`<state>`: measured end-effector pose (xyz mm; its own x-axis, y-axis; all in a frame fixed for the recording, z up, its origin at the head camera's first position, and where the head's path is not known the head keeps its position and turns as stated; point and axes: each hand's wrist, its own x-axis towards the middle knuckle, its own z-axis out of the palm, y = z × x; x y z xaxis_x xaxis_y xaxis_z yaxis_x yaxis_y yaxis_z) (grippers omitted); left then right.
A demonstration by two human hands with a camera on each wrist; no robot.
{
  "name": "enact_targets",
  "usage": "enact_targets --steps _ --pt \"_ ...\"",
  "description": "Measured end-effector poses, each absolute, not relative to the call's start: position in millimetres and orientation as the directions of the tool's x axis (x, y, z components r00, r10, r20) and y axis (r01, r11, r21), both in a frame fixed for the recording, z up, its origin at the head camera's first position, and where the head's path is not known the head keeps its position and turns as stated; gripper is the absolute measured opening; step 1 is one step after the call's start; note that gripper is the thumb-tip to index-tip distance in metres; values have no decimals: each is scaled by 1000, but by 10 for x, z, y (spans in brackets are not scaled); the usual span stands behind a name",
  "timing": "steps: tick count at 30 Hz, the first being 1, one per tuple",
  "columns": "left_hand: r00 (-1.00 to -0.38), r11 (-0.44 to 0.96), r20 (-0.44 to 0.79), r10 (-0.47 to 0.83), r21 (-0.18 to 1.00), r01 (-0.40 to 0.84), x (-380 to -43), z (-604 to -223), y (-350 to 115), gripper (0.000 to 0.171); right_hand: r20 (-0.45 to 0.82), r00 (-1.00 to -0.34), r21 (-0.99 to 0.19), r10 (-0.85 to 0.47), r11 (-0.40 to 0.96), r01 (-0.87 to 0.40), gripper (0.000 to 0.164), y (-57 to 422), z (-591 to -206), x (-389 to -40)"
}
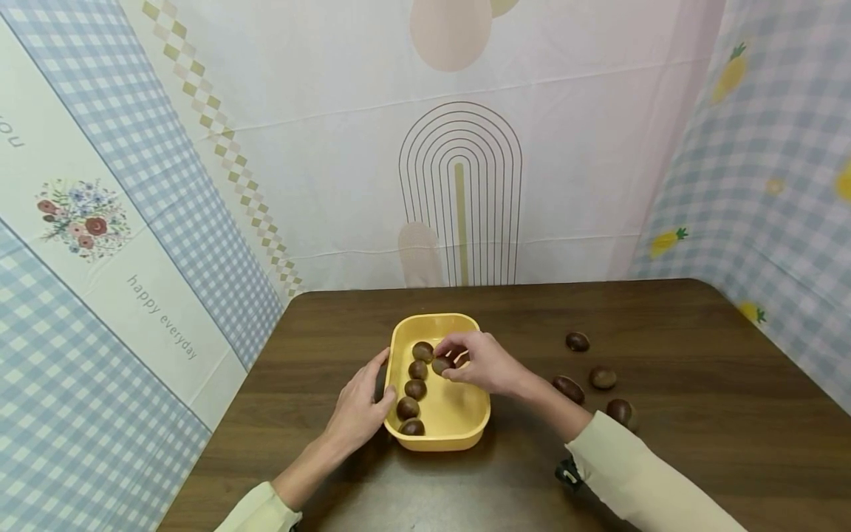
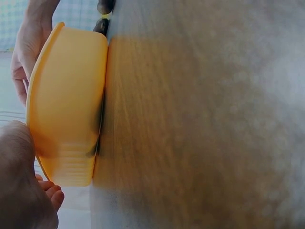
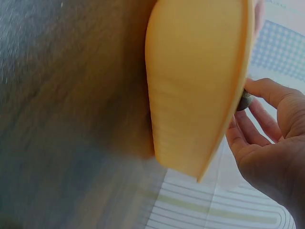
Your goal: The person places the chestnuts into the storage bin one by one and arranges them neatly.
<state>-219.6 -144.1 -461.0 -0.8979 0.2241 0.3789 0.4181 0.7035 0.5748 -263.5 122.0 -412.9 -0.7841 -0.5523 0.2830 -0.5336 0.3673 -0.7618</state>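
A yellow plastic tray [image 1: 465, 436] with a raised rim stands on the table. Along its inner left side, several brown chestnuts [image 1: 415, 389] lie in a slightly curved line. My left hand [image 1: 359, 403] grips the left wall, its thumb over the rim and its fingers outside. Above the tray floor, my right hand [image 1: 485, 362] pinches a chestnut [image 1: 442, 365] between thumb and fingers, just right of that line. The right wrist view shows this chestnut [image 3: 245, 101] partly hidden behind the rim. Another brown patch under the right palm is mostly covered.
To the right of the tray, several loose chestnuts [image 1: 603, 377] lie on the dark wooden table [image 1: 518, 310], some close to the right forearm. A patterned cloth [image 1: 332, 185] hangs behind the table, with checked cloth on both sides.
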Motion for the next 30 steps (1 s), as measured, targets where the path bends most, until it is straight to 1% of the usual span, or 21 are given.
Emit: enact_targets --steps 7,10,15,23,25,30 --pt "-898 705 378 225 573 418 -2183 -4597 -1447 66 251 -736 -740 -628 366 -564 25 1079 -4218 -2568" --pt "-898 703 378 226 575 419 -2177 -4594 -1450 66 225 -729 -748 -646 365 -555 25 1038 -4240 -2536" --pt "-899 699 377 225 580 418 -2175 -4589 -1456 66 174 -725 -726 -667 410 -552 24 996 -4248 -2492" --pt "-895 695 382 229 580 425 -2168 -4578 -1466 66 90 -690 -673 -718 467 -574 24 940 -4231 -2422" --pt "-893 693 386 230 579 429 -2168 -4578 -1468 66 61 -674 -657 -736 479 -582 23 927 -4220 -2402" --pt "-893 697 387 231 575 429 -2167 -4586 -1472 66 -8 -615 -699 -789 444 -561 21 916 -4196 -2363"
